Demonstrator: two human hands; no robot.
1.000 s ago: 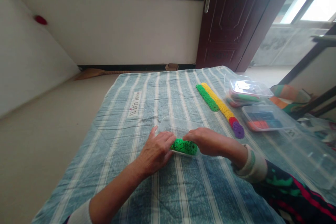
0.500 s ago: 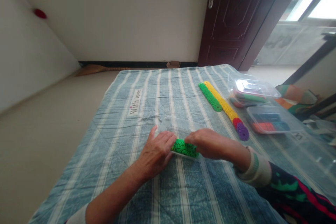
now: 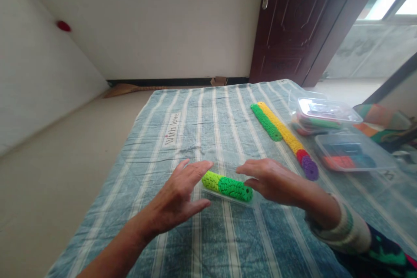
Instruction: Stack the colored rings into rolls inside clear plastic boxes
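A short row of stacked plastic discs [image 3: 227, 186], light green at its left end and darker green at its right, lies in the near edge of a clear shallow tray [image 3: 224, 163] on the striped cloth. My left hand [image 3: 177, 197] hovers just left of the row, fingers stretched out and apart, holding nothing. My right hand [image 3: 272, 180] hovers just right of it, fingers extended and open, not touching the discs.
A long row of green discs [image 3: 265, 122] lies beside a yellow, red and purple row [image 3: 288, 139] farther right. Two clear lidded boxes [image 3: 327, 115] [image 3: 353, 156] with coloured pieces stand at the right. The blue striped cloth [image 3: 182, 134] covers the table; a dark door stands behind.
Both hands have let go of the green disc row and drawn apart, opening. The row's light green left end, earlier covered by my left hand, now shows.
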